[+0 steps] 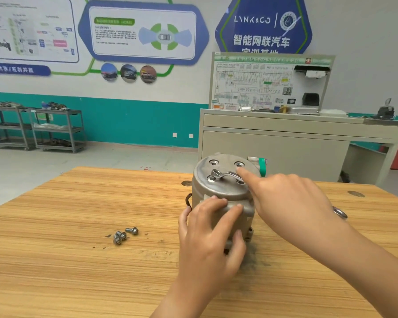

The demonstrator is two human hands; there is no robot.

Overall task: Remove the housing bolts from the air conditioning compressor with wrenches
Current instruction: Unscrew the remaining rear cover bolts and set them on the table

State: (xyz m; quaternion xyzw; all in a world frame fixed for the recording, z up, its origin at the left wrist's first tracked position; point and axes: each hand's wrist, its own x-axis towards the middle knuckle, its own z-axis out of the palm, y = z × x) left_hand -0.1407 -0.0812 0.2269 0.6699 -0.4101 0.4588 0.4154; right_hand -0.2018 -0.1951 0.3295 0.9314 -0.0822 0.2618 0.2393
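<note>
Compressor [223,198] stands upright on the wooden surface [78,260], close to the far edge and somewhat right of its middle, with its round flat end facing up. A bent wrench [225,176] lies across that top face. Its ring end sits over a bolt head on the left side of the face, and its other end reaches under the right hand [292,203].

The right hand comes in from the right with its forefinger [245,175] stretched straight against the far side of the wrench handle. The other fingers are hidden behind the back of the hand, so I cannot tell whether they grip the tool.

The left hand [209,239] grips the near side of the compressor body, thumb on the left flank and fingers spread and curved round the front.

Two open holes [213,162] show on the far part of the top face. A green cap [262,166] sits on a fitting at the upper right of the body.

Three loose bolts [124,235] lie together on the surface, left of the compressor and nearer to the person. A metal ring [340,213] peeks out beyond the right forearm, toward the right edge.

Behind the surface stands a grey cabinet [285,143] carrying a wiring-diagram board [255,86]. Metal carts [55,129] line the far wall on the left.
</note>
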